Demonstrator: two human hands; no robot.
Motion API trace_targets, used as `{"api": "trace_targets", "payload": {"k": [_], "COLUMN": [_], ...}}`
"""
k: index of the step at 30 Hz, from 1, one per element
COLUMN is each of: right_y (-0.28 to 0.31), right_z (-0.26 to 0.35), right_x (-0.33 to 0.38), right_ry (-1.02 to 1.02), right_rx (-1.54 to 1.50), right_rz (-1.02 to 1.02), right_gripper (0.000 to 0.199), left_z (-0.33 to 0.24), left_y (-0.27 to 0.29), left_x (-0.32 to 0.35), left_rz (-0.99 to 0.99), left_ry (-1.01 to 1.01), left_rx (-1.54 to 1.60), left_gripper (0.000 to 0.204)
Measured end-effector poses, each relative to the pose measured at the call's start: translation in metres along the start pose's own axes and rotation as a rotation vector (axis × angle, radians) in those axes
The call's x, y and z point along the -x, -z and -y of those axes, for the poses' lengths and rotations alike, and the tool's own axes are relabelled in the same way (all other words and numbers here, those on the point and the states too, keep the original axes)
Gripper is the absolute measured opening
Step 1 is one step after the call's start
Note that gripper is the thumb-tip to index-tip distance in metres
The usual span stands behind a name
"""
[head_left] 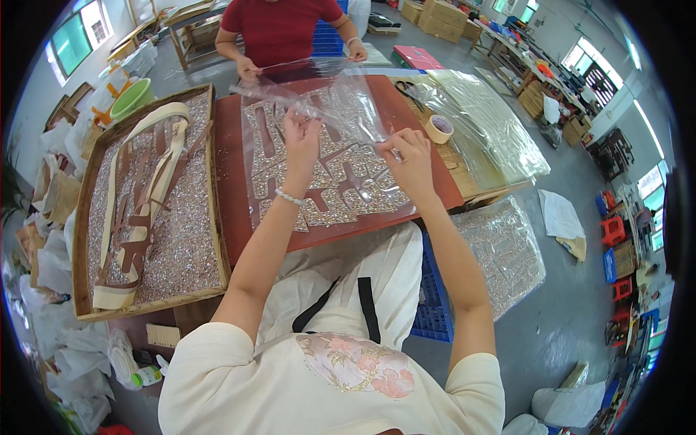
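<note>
A clear plastic film (348, 101) is stretched above the table between me and a person across from me. My left hand (301, 138) pinches its near edge. Farther right, my right hand (409, 159) grips the near right corner between thumb and fingers. The co-worker's two hands hold the far side of the film. Below it, a glittery panel (330, 199) with brown cut-out shapes lies flat on a reddish-brown board (235, 181). Part of that panel shows only through the film, and my left forearm covers some of it.
To the left stands a wooden tray (217, 217) of glittery chips with cream and brown strips (138, 246). A tape roll (438, 129), black scissors (407, 93) and a stack of clear sheets (486, 123) lie right. Beside my right arm is a wrapped glittery panel (500, 254) over a blue crate (433, 297).
</note>
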State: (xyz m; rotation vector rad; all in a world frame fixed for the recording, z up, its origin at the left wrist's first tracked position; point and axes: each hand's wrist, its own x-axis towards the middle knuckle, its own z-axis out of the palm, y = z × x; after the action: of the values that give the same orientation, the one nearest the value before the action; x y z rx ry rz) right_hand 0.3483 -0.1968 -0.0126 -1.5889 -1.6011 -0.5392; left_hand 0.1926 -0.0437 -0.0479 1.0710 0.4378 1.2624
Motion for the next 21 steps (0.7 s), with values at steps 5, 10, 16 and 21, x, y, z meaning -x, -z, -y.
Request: {"api": "trace_targets", "payload": {"k": [5,10,16,21], "right_y": [0.017,0.028,0.025,0.011], "right_z": [0.01,0.014,0.016,0.022], "right_x": [-0.021,-0.03,-0.032,-0.035], "right_ry": [-0.001,-0.006,0.009,0.018], "right_rx": [-0.013,0.015,0.061,0.024], "right_rz": [-0.021,-0.045,-0.026,0.01], "right_gripper": [0.01,0.009,0.009,0.007], "left_z": [-0.03,-0.038,-0.046,-0.046], "left_y": [-0.022,-0.016,-0.011,0.006], "left_x": [0.001,-0.016,-0.036,-0.045], "left_rz": [-0.111,-0.17,-0.164,-0.116], "left_ry": [-0.265,-0.424,-0.663,-0.732], "left_rx": [-0.279,-0.515,-0.775,-0.905], "left_gripper": [0.064,0.053,0.05,0.042]}}
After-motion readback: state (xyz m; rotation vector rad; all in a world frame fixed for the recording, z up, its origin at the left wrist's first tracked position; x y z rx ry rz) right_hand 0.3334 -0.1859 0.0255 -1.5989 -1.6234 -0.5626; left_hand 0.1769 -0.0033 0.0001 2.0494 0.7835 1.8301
